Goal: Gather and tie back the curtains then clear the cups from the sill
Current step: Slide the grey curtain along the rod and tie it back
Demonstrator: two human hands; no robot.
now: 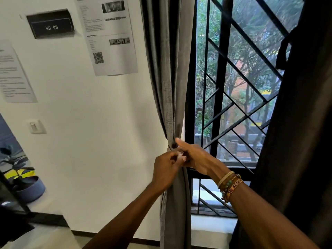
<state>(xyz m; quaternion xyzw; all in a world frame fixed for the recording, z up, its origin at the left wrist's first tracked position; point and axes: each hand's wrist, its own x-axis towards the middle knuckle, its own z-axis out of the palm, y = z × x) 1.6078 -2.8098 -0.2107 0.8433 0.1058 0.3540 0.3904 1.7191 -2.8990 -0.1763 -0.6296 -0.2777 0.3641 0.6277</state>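
— Where is the grey curtain [168, 87]?
— At the left edge of the window, hanging past the left end of the sill [213, 224], close against the white wall.
— How does it look?
— It is coarse-woven and drawn into narrow upright folds. It is squeezed to a waist low down and loosens again below that.
— And the hands?
— Both meet at that waist. The left hand [166, 169] has a narrow grip, its fingertips pinching a small pale piece [180, 156] at the fabric. I cannot tell what the piece is.
— The right hand [197, 157]?
— It has bracelets at the wrist and its forefinger points straight along the fold. The other fingers curl toward the same spot, but I cannot tell whether its grip holds anything.
— Anything else?
— A dark curtain [305, 123] hangs bunched at the window's right edge.
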